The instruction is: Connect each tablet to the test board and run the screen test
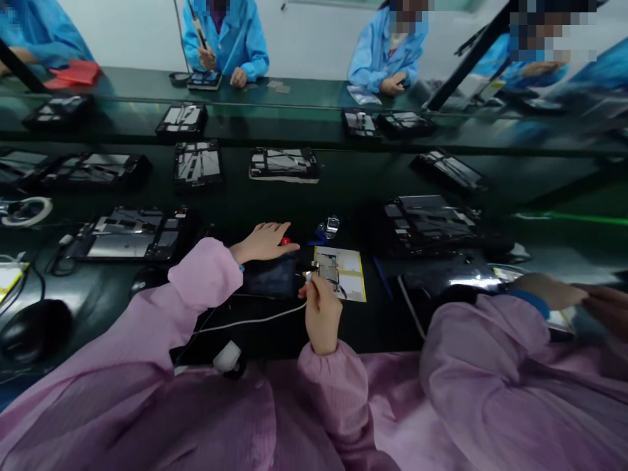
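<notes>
My left hand is open, fingers stretched to the right over the upper edge of a dark tablet screen. A small red object shows by its fingertips. My right hand pinches the white plug end of a cable at the right side of the screen. Just beyond that plug lies a yellow-edged white battery pack with a circuit board on its left part. Whether the plug touches the screen's edge or the board I cannot tell.
Opened tablets in black trays stand around, among them one at left and one at right. A black mouse, a blue pen-like stick and a tape roll lie nearby. Close on my right, a co-worker's pink sleeve reaches in.
</notes>
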{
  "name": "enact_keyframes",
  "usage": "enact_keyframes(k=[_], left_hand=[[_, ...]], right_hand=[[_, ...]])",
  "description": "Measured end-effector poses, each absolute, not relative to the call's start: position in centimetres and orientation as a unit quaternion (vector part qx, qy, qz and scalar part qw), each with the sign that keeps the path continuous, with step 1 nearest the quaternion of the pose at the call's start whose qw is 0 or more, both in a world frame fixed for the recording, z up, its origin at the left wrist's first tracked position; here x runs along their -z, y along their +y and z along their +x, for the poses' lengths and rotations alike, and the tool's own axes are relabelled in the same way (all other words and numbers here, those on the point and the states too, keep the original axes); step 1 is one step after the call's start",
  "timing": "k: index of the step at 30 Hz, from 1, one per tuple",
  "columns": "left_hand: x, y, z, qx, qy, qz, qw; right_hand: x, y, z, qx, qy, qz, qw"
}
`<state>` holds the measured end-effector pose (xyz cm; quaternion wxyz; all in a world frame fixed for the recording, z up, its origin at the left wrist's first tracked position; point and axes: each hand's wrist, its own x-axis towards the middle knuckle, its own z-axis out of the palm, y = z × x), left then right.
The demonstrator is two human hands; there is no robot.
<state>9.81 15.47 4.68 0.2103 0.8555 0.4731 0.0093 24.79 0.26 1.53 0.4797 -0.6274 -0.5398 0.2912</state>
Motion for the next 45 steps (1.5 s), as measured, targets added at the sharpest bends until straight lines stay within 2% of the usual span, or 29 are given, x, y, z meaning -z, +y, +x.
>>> enact_keyframes(k=[7, 11, 17, 23, 28, 30, 37, 45], left_hand=[[-2.3, 14.2, 10.8, -0.065, 0.464, 0.855, 0.225], [-2.6, 12.9, 11.0, -0.063, 0.435, 0.868, 0.231], [-2.3, 12.3, 11.0, -0.049, 0.410, 0.876, 0.249], [-3.0, 12.1, 10.0, -0.085, 0.392, 0.887, 0.227], [-3.8, 10.6, 2.6, -0.168, 0.557, 0.807, 0.104], [-3.1, 9.5, -1.2, -0.179, 0.624, 0.755, 0.096], [0.2, 6.8, -6.7, -0.208, 0.681, 0.668, 0.216], [-0.7, 6.5, -6.9, -0.269, 0.683, 0.597, 0.323]], right_hand=[[1.9, -3.7, 26.3, -0.121, -0.627, -0.696, 0.330], [2.3, -3.1, 26.4, -0.103, -0.698, -0.653, 0.275], [3.1, -1.5, 26.9, -0.152, -0.693, -0.637, 0.302], [3.0, -1.7, 27.3, -0.147, -0.719, -0.606, 0.307], [2.9, -1.7, 27.3, -0.186, -0.698, -0.600, 0.344], [2.9, -1.6, 27.4, -0.193, -0.691, -0.597, 0.358], [2.4, -1.6, 27.5, -0.197, -0.690, -0.591, 0.369], [2.3, -0.3, 27.1, -0.200, -0.728, -0.554, 0.351]])
